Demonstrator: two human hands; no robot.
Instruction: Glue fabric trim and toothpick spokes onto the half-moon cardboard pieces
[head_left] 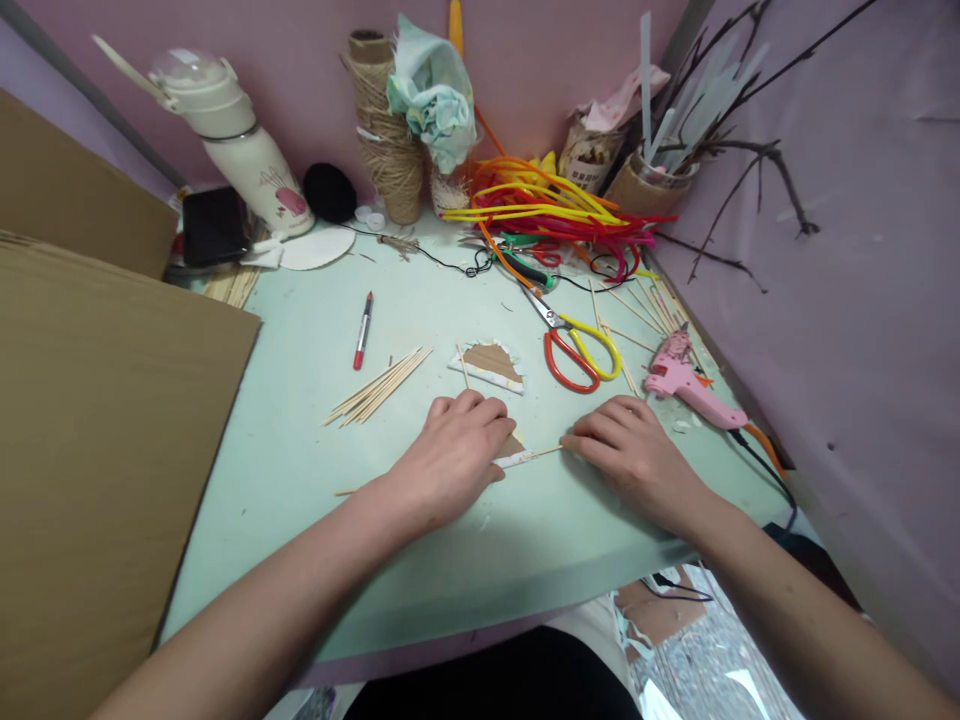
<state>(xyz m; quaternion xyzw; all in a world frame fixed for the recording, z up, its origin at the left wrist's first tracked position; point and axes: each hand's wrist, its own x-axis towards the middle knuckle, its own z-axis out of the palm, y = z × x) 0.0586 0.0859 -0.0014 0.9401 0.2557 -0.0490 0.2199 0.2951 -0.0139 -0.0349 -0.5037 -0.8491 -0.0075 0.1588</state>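
My left hand (463, 450) lies over a small cardboard piece (514, 458) with a cloth-covered edge, its fingers bent and pressed onto it. A thin wooden stick (546, 452) runs from that edge to the right, and the fingertips of my right hand (626, 445) are closed on its far end. Just behind my left hand lies a second cardboard piece (491, 364) with a patterned fabric rim, a stick leaning over its left side. Part of the piece under my left hand is hidden.
Loose sticks (379, 388) and a red-capped marker (363, 332) lie left. Scissors (574, 345) and a pink glue gun (694, 390) with a cord are right. Pipe cleaners (555, 205), twine (390, 130) and a bottle (251, 160) stand behind; large cardboard (97, 430) borders the left.
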